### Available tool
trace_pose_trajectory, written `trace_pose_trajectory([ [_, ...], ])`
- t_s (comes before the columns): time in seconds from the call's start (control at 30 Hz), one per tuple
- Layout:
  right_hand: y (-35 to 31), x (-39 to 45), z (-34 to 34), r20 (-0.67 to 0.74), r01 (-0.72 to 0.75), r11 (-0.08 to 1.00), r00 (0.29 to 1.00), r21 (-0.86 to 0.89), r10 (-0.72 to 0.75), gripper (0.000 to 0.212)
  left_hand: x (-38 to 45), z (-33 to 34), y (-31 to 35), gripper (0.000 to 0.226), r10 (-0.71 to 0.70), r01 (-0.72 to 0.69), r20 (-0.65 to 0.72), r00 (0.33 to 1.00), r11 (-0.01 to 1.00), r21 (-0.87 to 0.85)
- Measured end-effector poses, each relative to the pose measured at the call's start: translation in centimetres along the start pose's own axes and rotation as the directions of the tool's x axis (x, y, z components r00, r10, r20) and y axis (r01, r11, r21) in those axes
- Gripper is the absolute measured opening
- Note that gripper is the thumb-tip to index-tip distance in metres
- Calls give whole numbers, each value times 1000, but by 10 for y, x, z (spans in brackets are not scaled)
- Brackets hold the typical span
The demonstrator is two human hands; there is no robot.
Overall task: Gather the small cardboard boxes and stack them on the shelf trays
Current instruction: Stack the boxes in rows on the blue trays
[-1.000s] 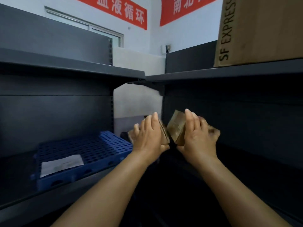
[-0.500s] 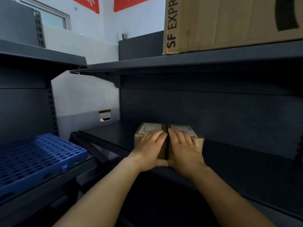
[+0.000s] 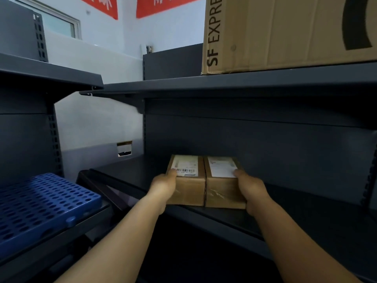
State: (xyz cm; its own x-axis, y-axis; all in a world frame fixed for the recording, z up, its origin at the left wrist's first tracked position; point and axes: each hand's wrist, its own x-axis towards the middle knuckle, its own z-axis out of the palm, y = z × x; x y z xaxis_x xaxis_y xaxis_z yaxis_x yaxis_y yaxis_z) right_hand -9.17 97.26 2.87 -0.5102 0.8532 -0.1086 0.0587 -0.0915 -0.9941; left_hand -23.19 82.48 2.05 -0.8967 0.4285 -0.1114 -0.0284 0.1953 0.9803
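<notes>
Head view looks down at two small cardboard boxes sitting side by side, their inner faces touching, on the dark lower shelf [image 3: 285, 203] of a grey metal rack. Gripping the outer left end of the left box [image 3: 186, 180] is the left hand [image 3: 164, 187], with its thumb lying over the top edge just beside a white barcode label [image 3: 185, 165]; the other fingers are hidden behind the box. On the far side, the right hand [image 3: 253, 190] grips the outer right end of the right box [image 3: 223, 180], its thumb resting on the corner of that box's white label [image 3: 221, 166]. Both boxes lie flat, tops facing up, near the front lip of the shelf and well away from its back panel. Clear tape glints on their front faces. Above them, on the upper shelf [image 3: 244, 82], stands a large carton [image 3: 285, 33] printed with "SF EXPRE" running up its side; the rest of the word is cut off by the frame. To the left, on a neighbouring rack, lies a blue perforated tray [image 3: 40, 205], apart from the boxes. Red banners [image 3: 163, 5] hang on the pale wall behind, beside a window [image 3: 59, 23].
</notes>
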Motion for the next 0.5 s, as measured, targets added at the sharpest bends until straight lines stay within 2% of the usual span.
trace_pose_trajectory([
  [0.13,5,2,2,43,80,987,995,140,-87,42,-3,-9,1,39,128,-127,-7,992,975,-184],
  [0.27,3,-7,17,51,185,946,977,266,-206,22,-12,-23,4,40,251,-254,-41,967,943,-215],
  [0.5,-8,-24,60,167,237,914,938,328,-303,32,-26,-74,7,41,314,-342,-185,931,928,-147],
])
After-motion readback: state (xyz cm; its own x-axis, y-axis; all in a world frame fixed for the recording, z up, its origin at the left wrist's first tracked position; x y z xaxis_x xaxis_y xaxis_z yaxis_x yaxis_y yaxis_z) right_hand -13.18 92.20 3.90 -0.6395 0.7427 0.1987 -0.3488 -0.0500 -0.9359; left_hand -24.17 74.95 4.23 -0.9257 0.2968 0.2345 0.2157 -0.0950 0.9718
